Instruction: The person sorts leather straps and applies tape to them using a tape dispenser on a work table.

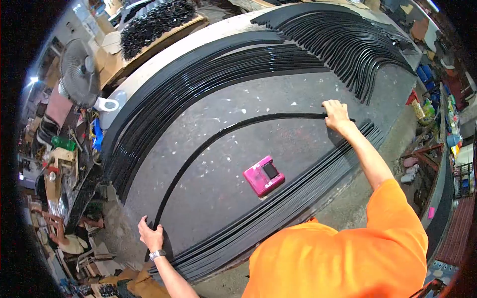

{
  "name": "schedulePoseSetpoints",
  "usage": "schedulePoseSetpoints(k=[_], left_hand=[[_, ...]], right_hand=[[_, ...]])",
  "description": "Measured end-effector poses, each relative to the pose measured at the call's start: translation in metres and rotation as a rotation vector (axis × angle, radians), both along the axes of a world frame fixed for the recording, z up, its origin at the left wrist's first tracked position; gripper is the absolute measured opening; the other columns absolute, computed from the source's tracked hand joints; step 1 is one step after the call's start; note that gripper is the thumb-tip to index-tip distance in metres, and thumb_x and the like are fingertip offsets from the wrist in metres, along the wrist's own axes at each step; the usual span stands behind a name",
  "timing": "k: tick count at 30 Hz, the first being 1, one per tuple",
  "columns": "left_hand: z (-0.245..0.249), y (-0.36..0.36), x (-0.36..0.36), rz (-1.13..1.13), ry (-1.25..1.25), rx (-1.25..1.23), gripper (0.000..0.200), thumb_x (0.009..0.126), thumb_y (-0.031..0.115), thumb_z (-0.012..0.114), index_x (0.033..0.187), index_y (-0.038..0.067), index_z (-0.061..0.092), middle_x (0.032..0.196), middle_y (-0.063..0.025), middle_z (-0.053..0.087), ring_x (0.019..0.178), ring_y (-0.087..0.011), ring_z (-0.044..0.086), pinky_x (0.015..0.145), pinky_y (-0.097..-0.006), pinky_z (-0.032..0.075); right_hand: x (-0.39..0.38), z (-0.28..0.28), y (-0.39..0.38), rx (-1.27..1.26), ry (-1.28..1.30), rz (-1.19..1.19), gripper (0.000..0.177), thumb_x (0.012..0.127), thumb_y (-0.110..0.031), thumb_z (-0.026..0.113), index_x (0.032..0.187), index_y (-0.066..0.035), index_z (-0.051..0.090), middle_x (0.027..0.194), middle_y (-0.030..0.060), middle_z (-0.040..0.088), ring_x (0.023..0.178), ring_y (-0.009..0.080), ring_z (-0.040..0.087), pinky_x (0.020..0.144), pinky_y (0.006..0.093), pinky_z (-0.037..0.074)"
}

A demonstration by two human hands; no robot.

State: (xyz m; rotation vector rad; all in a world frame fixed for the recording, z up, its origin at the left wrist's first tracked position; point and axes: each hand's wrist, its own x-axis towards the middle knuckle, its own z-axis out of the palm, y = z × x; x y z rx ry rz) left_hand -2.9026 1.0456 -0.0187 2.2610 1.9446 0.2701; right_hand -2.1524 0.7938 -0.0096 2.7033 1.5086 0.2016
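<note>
- A single long black strip (248, 120) lies in an arc across the bare middle of the table (278, 94), apart from every pile.
- The left hand (150, 236) is closed around the strip's near end at the table's lower left edge, fingers wrapped over it. A wristwatch (157, 254) sits on that wrist.
- The right hand (337, 114), arm stretched out, has its fingers bent down and clamped on the strip's other end.
- The work looks to be somewhere in the middle: one strip is in hand, and many more lie stacked.
- A thick far pile (198, 74) curves along the table's back edge, and a thinner near pile (298, 188) runs along the front edge, just by the person.
- A further bunch with hooked ends (348, 44) fans out at the top right.
- I cannot tell which pile is handled and which is waiting, so the share left is unclear.
- A pink box (264, 176) with a dark panel rests between the lone strip and the near pile. No writing on it can be read.
- No brand or label is legible on the fan (79, 72) or elsewhere.
</note>
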Motion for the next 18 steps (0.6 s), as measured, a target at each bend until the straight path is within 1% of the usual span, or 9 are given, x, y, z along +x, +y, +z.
schedulePoseSetpoints(k=[1, 4, 5, 6, 9, 10, 14, 15, 18], left_hand=[[-0.001, 0.007, 0.011, 0.003, 0.034, -0.038, 0.065, 0.074, 0.020, 0.075, 0.135, 0.011, 0.053, 0.133, -0.0129, 0.056, 0.126, -0.0329, 0.055, 0.102, -0.0558, 0.038], [-0.007, 0.026, 0.029, -0.031, 0.052, -0.143, 0.060, 0.075, 0.018, 0.074, 0.131, 0.011, 0.055, 0.124, -0.0108, 0.062, 0.119, -0.0316, 0.059, 0.099, -0.0514, 0.038], [-0.001, 0.031, 0.038, -0.038, 0.051, -0.226, 0.049, 0.075, 0.016, 0.072, 0.122, 0.011, 0.060, 0.114, -0.0087, 0.066, 0.112, -0.0292, 0.063, 0.095, -0.0484, 0.038], [-0.007, 0.034, 0.037, -0.056, 0.094, -0.230, 0.034, 0.077, 0.014, 0.072, 0.110, 0.011, 0.065, 0.107, -0.0081, 0.069, 0.105, -0.0289, 0.066, 0.092, -0.0472, 0.039], [-0.005, 0.049, 0.043, -0.106, 0.118, -0.183, 0.022, 0.079, 0.012, 0.075, 0.100, 0.009, 0.069, 0.099, -0.0099, 0.072, 0.096, -0.0330, 0.067, 0.089, -0.0461, 0.040], [-0.004, 0.058, 0.049, -0.094, 0.071, -0.152, 0.021, 0.080, 0.011, 0.074, 0.100, 0.008, 0.068, 0.097, -0.0099, 0.072, 0.095, -0.0331, 0.067, 0.089, -0.0468, 0.040], [0.001, 0.102, 0.071, -0.125, 0.112, -0.069, 0.022, 0.080, 0.011, 0.076, 0.101, 0.009, 0.068, 0.097, -0.0092, 0.073, 0.095, -0.0330, 0.068, 0.085, -0.0455, 0.043], [0.000, 0.113, 0.077, -0.139, 0.115, -0.044, 0.023, 0.080, 0.012, 0.077, 0.101, 0.009, 0.068, 0.097, -0.0091, 0.073, 0.095, -0.0328, 0.068, 0.084, -0.0453, 0.044], [-0.004, 0.145, 0.096, -0.115, 0.098, -0.036, 0.025, 0.080, 0.012, 0.078, 0.102, 0.010, 0.069, 0.096, -0.0096, 0.074, 0.093, -0.0322, 0.070, 0.082, -0.0449, 0.046]], right_hand=[[0.005, -0.007, 0.007, -0.016, -0.024, 0.046, 0.046, 0.077, -0.009, 0.069, 0.122, -0.012, 0.056, 0.110, 0.0124, 0.063, 0.113, 0.0294, 0.060, 0.095, 0.0514, 0.039], [0.013, -0.021, 0.011, -0.177, -0.004, 0.073, 0.039, 0.078, -0.006, 0.064, 0.115, -0.011, 0.056, 0.107, 0.0106, 0.064, 0.108, 0.0298, 0.061, 0.087, 0.0501, 0.039], [0.013, -0.020, 0.014, -0.176, 0.028, 0.075, 0.027, 0.078, -0.005, 0.060, 0.104, -0.010, 0.058, 0.100, 0.0091, 0.067, 0.102, 0.0302, 0.064, 0.082, 0.0480, 0.038], [0.015, -0.019, 0.016, -0.181, 0.054, 0.079, 0.024, 0.077, -0.005, 0.060, 0.101, -0.009, 0.059, 0.098, 0.0093, 0.067, 0.101, 0.0304, 0.065, 0.082, 0.0478, 0.038], [0.028, -0.018, 0.029, -0.135, 0.095, 0.072, 0.015, 0.077, -0.005, 0.059, 0.091, -0.008, 0.061, 0.091, 0.0106, 0.070, 0.094, 0.0315, 0.067, 0.083, 0.0477, 0.039], [0.032, -0.018, 0.036, -0.098, 0.079, 0.051, 0.012, 0.078, -0.004, 0.059, 0.089, -0.008, 0.062, 0.088, 0.0113, 0.071, 0.091, 0.0322, 0.068, 0.084, 0.0480, 0.039], [0.061, -0.024, 0.080, -0.070, 0.045, -0.005, 0.013, 0.079, -0.005, 0.059, 0.091, -0.007, 0.063, 0.091, 0.0144, 0.071, 0.093, 0.0343, 0.068, 0.082, 0.0488, 0.041], [0.069, -0.026, 0.092, -0.047, 0.028, 0.007, 0.013, 0.078, -0.005, 0.059, 0.090, -0.005, 0.062, 0.090, 0.0159, 0.070, 0.092, 0.0368, 0.068, 0.078, 0.0511, 0.042], [0.083, -0.031, 0.126, 0.011, 0.040, -0.041, 0.012, 0.080, -0.005, 0.059, 0.091, -0.005, 0.062, 0.093, 0.0158, 0.071, 0.094, 0.0372, 0.068, 0.079, 0.0525, 0.043]])
